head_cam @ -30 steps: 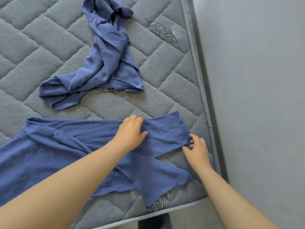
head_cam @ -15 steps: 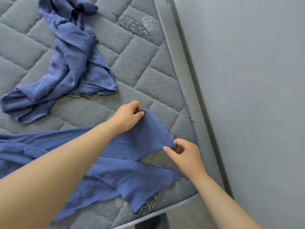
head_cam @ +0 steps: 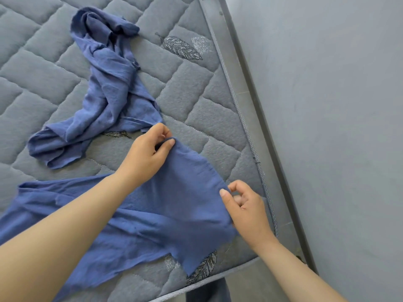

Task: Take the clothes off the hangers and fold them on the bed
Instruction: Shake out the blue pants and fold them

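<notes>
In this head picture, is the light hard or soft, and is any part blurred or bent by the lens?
Head view: soft, even light, no glare, only faint shadow under the crumpled garment; head view: the bed frame bows slightly from the wide lens; head view: the spread garment is a little smeared in the middle, while the left hand and right hand look sharp.

The person's left hand point(head_cam: 145, 156) and right hand point(head_cam: 247, 211) are bare, with short, plain nails on the fingers point(head_cam: 239, 185). Both forearms point(head_cam: 72, 232), too, are bare as far as the view reaches.
</notes>
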Demonstrator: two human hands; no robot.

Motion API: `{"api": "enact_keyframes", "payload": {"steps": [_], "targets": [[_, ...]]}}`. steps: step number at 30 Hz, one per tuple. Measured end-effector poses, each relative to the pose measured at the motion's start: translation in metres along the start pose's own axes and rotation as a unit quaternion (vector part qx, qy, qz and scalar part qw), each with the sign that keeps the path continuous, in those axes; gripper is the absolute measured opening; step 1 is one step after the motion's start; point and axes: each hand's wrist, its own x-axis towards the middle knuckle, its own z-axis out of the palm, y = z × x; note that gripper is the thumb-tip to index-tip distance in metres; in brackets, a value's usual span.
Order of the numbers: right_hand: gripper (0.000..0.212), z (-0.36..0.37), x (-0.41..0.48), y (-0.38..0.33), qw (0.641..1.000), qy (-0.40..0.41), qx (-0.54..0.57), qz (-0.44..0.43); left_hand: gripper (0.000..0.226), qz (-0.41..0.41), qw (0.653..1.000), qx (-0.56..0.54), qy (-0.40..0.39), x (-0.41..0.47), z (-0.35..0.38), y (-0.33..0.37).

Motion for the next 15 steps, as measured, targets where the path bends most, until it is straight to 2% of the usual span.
{"api": "enact_keyframes", "payload": {"steps": [2,4,6,8,10,12,15], "targets": [[0.022,0.001,-0.006,-0.003,1.000,0.000,-0.018,-0.024,0.010,0.030,0.999,0.012,0.008,-0.004,-0.006,0.002],[0.022,-0.013,0.003,0.005,0.987,0.030,-0.139,-0.072,0.010,0.033,0.999,0.020,0.015,0.006,0.003,-0.002],[0.017,-0.034,0.024,0.024,0.959,0.047,-0.265,-0.094,0.010,0.004,0.999,0.050,0.002,0.027,0.028,-0.007],[0.015,-0.047,0.045,0.045,0.944,0.033,-0.325,-0.054,0.008,-0.043,0.995,0.084,-0.038,0.048,0.060,-0.015],[0.015,-0.042,0.058,0.068,0.930,0.022,-0.368,-0.008,0.007,-0.085,0.985,0.133,-0.063,0.058,0.086,-0.026],[0.013,-0.031,0.062,0.082,0.921,0.033,-0.388,0.015,0.006,-0.093,0.979,0.171,-0.053,0.059,0.099,-0.033],[0.015,-0.014,0.053,0.081,0.934,0.125,-0.336,0.012,0.012,-0.054,0.981,0.184,-0.030,0.048,0.096,-0.035]]}}
